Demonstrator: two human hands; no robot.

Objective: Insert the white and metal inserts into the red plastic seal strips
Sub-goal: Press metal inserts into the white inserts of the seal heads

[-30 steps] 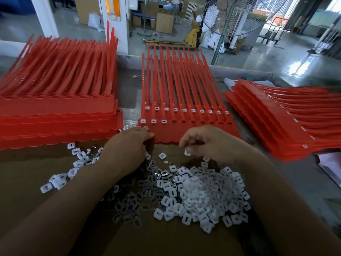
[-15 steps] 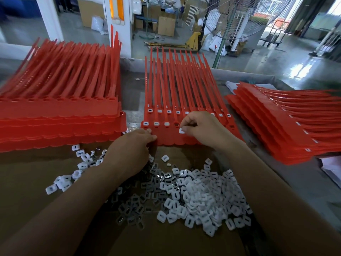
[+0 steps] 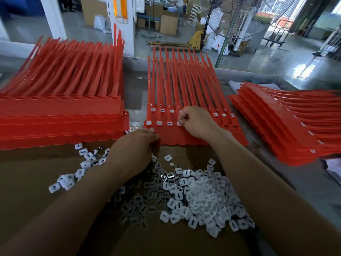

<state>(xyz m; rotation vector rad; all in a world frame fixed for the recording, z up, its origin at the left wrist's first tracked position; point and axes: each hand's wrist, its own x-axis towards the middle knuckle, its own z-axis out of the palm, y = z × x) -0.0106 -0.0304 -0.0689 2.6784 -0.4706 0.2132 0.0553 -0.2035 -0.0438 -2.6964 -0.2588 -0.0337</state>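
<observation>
The right hand (image 3: 195, 122) rests over the middle stack of red seal strips (image 3: 166, 137). Its fingers are curled tight, and the thumb and forefinger pinch a white insert (image 3: 178, 123) at the fourth socket of the front row. Three seated inserts (image 3: 159, 123) fill the sockets to the left of it. A second row of filled sockets (image 3: 162, 110) runs just behind, partly hidden by the hand.

The left hand (image 3: 136, 150) lies at the stack's near left corner, fingers curled with their tips against the front edge. Whether it grips that edge or has anything in its palm cannot be told.

Near both wrists, a heap of loose white inserts (image 3: 206, 200) spreads over the brown cardboard (image 3: 27, 182). Darker metal inserts (image 3: 136, 202) are mixed in on the heap's left side, beside the left forearm.

A taller stack of red strips (image 3: 60, 111) stands to the left. Another stack (image 3: 286, 130) fans out on the right, with white inserts showing along it.
</observation>
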